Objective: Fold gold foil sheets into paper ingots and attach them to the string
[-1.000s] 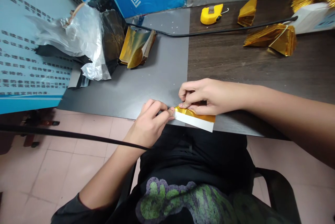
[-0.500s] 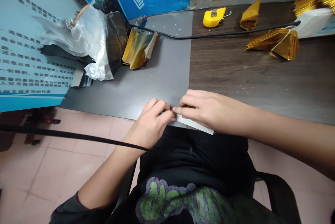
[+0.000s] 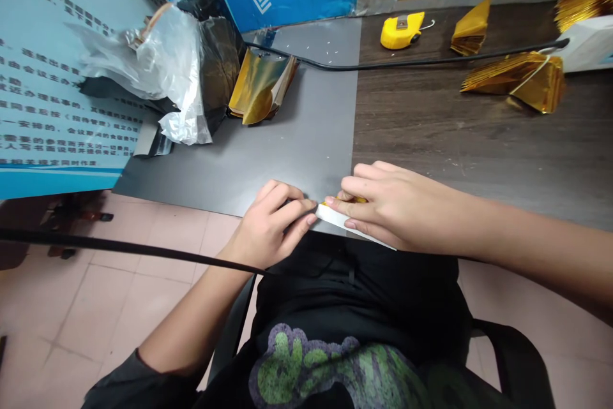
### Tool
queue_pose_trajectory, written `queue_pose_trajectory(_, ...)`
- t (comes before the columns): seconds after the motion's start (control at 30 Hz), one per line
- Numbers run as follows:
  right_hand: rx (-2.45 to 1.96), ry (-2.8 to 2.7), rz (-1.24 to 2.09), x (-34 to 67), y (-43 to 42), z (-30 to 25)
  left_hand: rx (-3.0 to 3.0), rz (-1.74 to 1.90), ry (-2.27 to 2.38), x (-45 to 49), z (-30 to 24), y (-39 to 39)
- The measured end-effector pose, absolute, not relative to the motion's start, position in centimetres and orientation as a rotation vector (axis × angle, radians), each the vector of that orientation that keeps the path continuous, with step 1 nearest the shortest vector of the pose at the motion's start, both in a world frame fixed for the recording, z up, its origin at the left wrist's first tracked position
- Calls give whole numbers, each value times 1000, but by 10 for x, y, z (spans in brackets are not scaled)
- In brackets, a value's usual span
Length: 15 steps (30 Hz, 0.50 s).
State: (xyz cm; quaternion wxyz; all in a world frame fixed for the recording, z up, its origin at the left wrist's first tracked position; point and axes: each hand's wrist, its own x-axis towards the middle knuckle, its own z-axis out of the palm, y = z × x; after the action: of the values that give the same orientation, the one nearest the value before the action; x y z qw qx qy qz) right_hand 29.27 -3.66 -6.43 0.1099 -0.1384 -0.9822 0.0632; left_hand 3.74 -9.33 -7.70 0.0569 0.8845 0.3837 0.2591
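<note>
Hands meet at the near edge of the grey-and-brown desk (image 3: 287,141), both on a folded strip of gold foil paper (image 3: 335,217) with a white underside, which juts partly past that edge above the lap. Slick foil in that spot could, I judge, slide off or crease askew if the pressure turns uneven. At the strip's left end the left hand (image 3: 272,221) is closed in a narrow pinch. Over most of its gold face the right hand (image 3: 397,205) lies nearly flat, fingers pressing down, thumb under the white edge.
</note>
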Motion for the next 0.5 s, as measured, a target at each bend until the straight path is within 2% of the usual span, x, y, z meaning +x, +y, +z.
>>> queue_pose_trajectory(0.13,-402,-2892,182,293,-36,-64,2771,680,1162,39,-79,-96)
queue_pose_trajectory(0.37,-172,-2907,461,308,-17,-58,2960,497,1282,43,-72,-91)
queue_pose_trajectory(0.5,-140,-2884,461,312,-11,-58,3024,348,1374,42,-66,-83)
